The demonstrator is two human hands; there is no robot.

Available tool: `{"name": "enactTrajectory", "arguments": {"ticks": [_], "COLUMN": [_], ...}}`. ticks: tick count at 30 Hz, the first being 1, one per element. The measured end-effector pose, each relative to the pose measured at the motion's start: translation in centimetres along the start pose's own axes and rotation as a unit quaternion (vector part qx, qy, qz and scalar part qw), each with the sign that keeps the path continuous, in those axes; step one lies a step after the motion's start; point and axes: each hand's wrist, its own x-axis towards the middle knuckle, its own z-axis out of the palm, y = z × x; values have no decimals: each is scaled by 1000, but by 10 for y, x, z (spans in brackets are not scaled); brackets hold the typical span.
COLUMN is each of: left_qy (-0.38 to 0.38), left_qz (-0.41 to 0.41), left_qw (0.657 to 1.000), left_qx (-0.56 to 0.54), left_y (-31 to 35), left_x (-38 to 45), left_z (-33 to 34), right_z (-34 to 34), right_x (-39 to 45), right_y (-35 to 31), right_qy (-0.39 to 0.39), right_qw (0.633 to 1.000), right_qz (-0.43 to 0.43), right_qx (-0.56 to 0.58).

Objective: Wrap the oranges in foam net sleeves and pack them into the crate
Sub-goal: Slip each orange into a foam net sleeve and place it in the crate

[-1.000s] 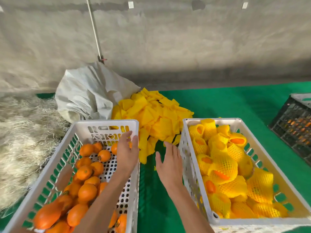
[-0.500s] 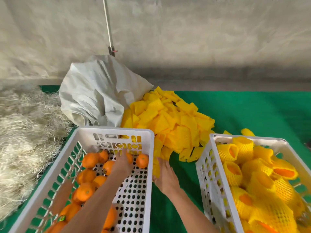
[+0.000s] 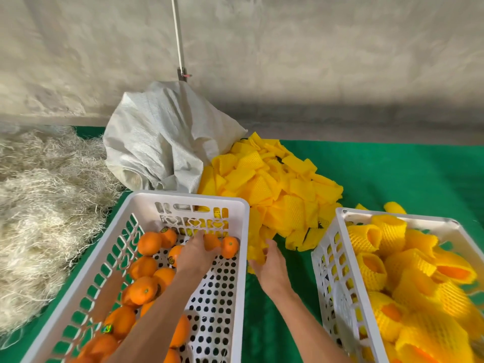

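A: Where is each hand?

B: The left hand (image 3: 195,254) is down inside the white crate of loose fruit (image 3: 115,260), at its far end, fingers curled over an orange (image 3: 211,242). It seems to have hold of it, though the fingertips are hidden behind the fruit.

A: And the other?

B: The right hand (image 3: 272,268) lies in the gap between the two crates, on the green mat (image 3: 392,174). Its fingers reach into the near edge of the heap of yellow foam net sleeves (image 3: 275,189). I cannot tell whether they have pinched a sleeve or only touch it.

A: So what does the next move turn on?

B: The orange sits just left of the right hand, across the crate wall, and the sleeves lie straight ahead of that hand. I judge the two hands need to meet over the gap, sleeve mouth open toward the fruit.

A: Then where?

B: The packing crate (image 3: 330,284), already heaped with wrapped oranges (image 3: 392,263), stands just to the right of the right hand, so that hand is nearer for dropping it in.
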Motion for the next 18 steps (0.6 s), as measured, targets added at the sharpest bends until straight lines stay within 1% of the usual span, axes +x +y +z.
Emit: {"name": "enactTrajectory", "arguments": {"ticks": [2, 4, 6, 8, 10, 11, 13, 14, 15, 16, 18], "left_qy": [24, 45, 75, 88, 56, 23, -54, -82, -97, -102, -106], "left_qz": [-15, -29, -22, 3, 14, 12, 1, -4, -7, -11, -13], "left_qw": [998, 988, 971, 945, 909, 884, 822, 794, 773, 760, 753], "left_qx": [-62, -142, -225, -314, -414, -467, -566, -602, -626, -642, -649], "left_y": [8, 21, 35, 51, 66, 74, 90, 97, 102, 106, 109], "left_x": [-17, -40, -68, -101, -124, -138, -164, -175, -185, -193, -207], "left_z": [-18, -39, -57, -74, -80, -83, -86, -86, -85, -83, -77], "right_z": [-16, -35, -54, -73, -85, -91, -101, -105, -108, -112, -121], "right_x": [-7, -17, -32, -56, -72, -82, -100, -107, -113, -119, -131], "right_y": [-13, -29, -44, -59, -70, -76, -86, -89, -91, -92, -90], "right_qy": [40, 70, 106, 132, 147, 149, 139, 132, 128, 120, 75], "right_qw": [997, 993, 986, 978, 970, 968, 968, 970, 974, 978, 985], "right_qz": [8, -7, -33, -59, -74, -80, -91, -93, -94, -94, -102], "right_qx": [66, 100, 124, 153, 177, 186, 188, 180, 162, 141, 113]}}
